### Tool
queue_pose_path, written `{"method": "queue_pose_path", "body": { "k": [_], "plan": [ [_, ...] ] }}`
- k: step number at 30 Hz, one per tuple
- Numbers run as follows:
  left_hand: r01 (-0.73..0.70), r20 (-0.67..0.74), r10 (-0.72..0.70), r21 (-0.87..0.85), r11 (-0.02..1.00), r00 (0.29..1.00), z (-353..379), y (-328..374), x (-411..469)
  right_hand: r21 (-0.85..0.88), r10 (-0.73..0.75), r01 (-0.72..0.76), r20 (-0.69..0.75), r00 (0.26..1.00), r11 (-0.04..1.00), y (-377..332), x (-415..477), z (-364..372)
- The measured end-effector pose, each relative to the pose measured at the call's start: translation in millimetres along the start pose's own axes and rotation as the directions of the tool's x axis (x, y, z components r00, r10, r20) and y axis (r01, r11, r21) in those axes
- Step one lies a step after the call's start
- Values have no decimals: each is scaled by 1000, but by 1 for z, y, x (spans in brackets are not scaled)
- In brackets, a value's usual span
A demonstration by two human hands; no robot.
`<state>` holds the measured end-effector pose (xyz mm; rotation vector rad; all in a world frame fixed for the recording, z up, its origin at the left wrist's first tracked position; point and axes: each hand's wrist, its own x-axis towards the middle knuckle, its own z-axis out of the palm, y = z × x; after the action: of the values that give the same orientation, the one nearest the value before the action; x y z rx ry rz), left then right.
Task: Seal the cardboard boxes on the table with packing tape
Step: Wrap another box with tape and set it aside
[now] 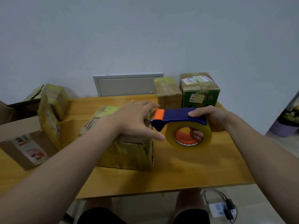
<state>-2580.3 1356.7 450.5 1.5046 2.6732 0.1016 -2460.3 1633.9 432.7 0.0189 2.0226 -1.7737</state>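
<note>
A worn cardboard box [126, 151] wrapped in old yellowish tape sits in the middle of the wooden table [186, 172]. My left hand [137, 122] lies flat on its top with fingers spread. My right hand [210, 118] grips a blue tape dispenser [176, 117] with an orange tip, thumb on top and fingers through the core of its clear tape roll [188, 135]. The dispenser hovers just right of the box's top edge, tip pointing at my left hand.
Two taped boxes [167, 92] [200, 90] stand at the table's back right. At the left are an open box [24, 143] and another taped box [55, 97]. A grey wall panel [126, 85] is behind. A power strip [218, 209] lies on the floor.
</note>
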Motion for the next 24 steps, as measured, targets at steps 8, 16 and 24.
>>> {"method": "queue_pose_path", "body": {
  "k": [8,16,24],
  "plan": [
    [-114,12,114,-2,993,993,8,-14,1,72,-44,38,75,996,997,10,-3,-2],
    [-132,-25,130,-92,987,991,9,-8,-6,136,-49,37,83,995,990,28,-6,2],
    [-127,12,128,-26,992,992,10,-9,-5,94,0,7,-72,997,996,29,-27,6]
  ]
}}
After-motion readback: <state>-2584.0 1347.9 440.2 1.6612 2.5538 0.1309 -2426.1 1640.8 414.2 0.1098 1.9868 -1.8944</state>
